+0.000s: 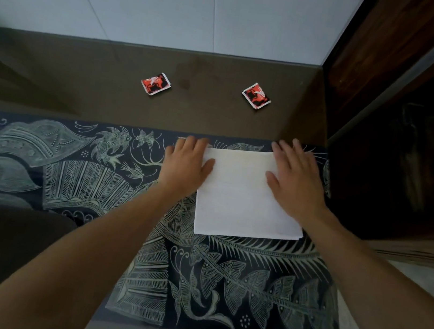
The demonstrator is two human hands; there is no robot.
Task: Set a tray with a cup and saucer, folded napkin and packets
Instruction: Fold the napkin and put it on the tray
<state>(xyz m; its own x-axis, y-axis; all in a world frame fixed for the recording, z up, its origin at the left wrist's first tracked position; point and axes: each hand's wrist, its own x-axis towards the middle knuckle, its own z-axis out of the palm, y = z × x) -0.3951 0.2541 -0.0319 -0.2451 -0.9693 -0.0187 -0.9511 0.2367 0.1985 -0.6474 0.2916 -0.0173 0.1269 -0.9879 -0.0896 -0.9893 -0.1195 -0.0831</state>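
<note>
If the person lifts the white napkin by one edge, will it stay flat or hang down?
The napkin looks thin and layered at its near corner, so it would probably droop and unfold. It seems light; both flat hands, left hand and right hand, press it down.

A: How many packets?
B: Two, red and black: one packet (155, 84) at eleven o'clock, the other packet (256, 96) at one o'clock, both on the far surface (81, 82).
A: Napkins?
B: One white napkin (244, 196), right of centre, on one patterned cloth (96, 174).
A: Hands?
B: Two: a left hand (186, 164) at the napkin's nine o'clock edge, a right hand (297, 176) at its two o'clock corner.
</note>
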